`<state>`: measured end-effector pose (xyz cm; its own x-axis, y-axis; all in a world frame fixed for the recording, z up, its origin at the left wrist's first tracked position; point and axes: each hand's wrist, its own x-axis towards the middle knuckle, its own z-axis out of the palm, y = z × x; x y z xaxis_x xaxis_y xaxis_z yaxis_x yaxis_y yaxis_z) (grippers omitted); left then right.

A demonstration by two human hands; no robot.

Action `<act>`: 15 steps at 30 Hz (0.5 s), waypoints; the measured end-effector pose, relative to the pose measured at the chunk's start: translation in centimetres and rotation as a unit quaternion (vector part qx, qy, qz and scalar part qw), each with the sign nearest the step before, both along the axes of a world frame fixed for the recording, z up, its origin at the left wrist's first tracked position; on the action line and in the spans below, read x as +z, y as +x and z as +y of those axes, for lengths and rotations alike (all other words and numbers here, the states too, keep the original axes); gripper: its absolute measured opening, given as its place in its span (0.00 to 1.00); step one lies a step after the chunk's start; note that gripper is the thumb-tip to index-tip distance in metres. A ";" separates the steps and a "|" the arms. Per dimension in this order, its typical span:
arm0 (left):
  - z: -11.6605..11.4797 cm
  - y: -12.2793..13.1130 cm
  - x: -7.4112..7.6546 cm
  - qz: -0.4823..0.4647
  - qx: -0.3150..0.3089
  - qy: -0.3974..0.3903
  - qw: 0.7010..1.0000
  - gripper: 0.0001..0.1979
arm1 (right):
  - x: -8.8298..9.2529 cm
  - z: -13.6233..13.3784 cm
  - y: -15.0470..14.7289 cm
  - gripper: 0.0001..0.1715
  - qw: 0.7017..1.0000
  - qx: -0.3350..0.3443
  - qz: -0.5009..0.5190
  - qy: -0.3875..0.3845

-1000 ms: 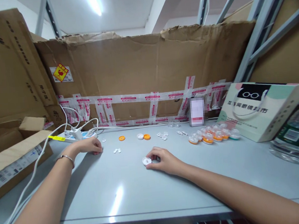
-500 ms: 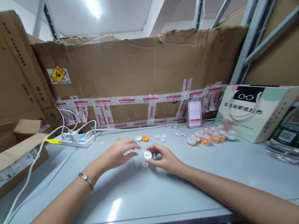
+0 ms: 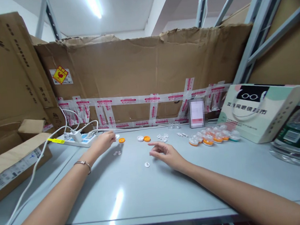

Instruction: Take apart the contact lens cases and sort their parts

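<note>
My left hand [image 3: 106, 141] is at the back left of the table, its fingers pinched together. Whatever the fingertips may hold is hidden. Just right of them shows a pale white round piece [image 3: 117, 136]; I cannot tell whether they touch. An orange round cap [image 3: 121, 140] lies nearby, with small clear pieces [image 3: 117, 153] in front of it. My right hand [image 3: 166, 154] hovers over the middle, fingers apart and nothing between them. Below and left of it a small white disc with a raised peg [image 3: 147, 164] lies on the table.
A white round part [image 3: 140, 138] and an orange ring [image 3: 147, 138] sit side by side behind. Farther right are small white pieces [image 3: 162, 138], clear-topped round items [image 3: 207, 137], a phone [image 3: 196, 113], a paper bag [image 3: 259, 114] and a water bottle [image 3: 293, 137]. A power strip [image 3: 82, 140] stands left.
My left hand has moved left and away, its fingers closing. The white round part has left my right hand, which has opened and shifted slightly right. The pegged disc is now uncovered.
</note>
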<state>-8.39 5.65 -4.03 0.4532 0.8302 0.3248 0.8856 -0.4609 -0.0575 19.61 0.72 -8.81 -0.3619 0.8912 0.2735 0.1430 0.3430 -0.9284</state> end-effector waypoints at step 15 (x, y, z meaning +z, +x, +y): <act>2.0 -0.8 -1.5 -0.020 0.042 -0.056 0.997 0.10 | 0.1 -0.3 0.1 0.13 0.991 -0.024 -0.123 0.044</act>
<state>-9.22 7.61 -5.54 0.3690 0.8970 0.2434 0.9220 -0.3863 0.0263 19.74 0.46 -8.72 -0.3856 0.8853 0.2599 0.3794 0.4089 -0.8300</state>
